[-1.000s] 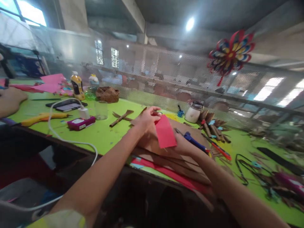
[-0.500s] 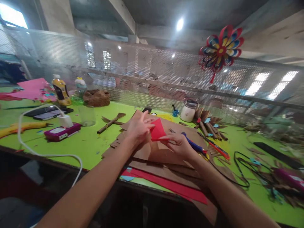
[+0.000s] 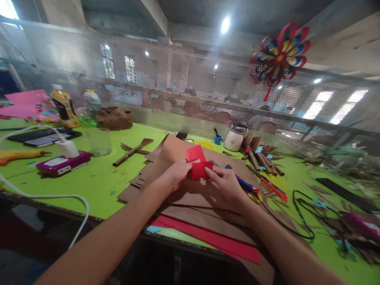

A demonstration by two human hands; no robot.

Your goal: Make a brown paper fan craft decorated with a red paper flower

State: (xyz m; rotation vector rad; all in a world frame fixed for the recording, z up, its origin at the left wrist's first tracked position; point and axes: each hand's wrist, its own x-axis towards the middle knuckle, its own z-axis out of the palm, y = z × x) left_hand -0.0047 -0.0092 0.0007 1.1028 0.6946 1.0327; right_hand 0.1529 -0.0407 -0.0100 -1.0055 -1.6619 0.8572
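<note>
Red paper (image 3: pixel 199 169) is between my two hands, one piece of it standing up behind the other; whether they are joined I cannot tell. My left hand (image 3: pixel 180 174) grips its left side, thumb across the front. On the right edge, my right hand (image 3: pixel 225 180) pinches it between thumb and fingers. Beneath lie sheets of brown paper (image 3: pixel 184 198) with a torn, fringed left edge. Blue-handled pliers (image 3: pixel 244 183) rest just beyond my right hand, beside a red-and-black cutter (image 3: pixel 273 187). Red paper strips (image 3: pixel 208 236) lie along the front edge.
On the left of the green table (image 3: pixel 101 186) are a purple power strip (image 3: pixel 63 163) with a white cable, a clear cup (image 3: pixel 100 141) and a yellow glue bottle (image 3: pixel 64 107). A white jug (image 3: pixel 235 137) and brown paper rolls (image 3: pixel 260 155) stand at the back right, black cable nearby.
The red paper has turned, and a flat rectangular face now shows in front. My left hand has come down from its top to its left side. The view has shifted slightly.
</note>
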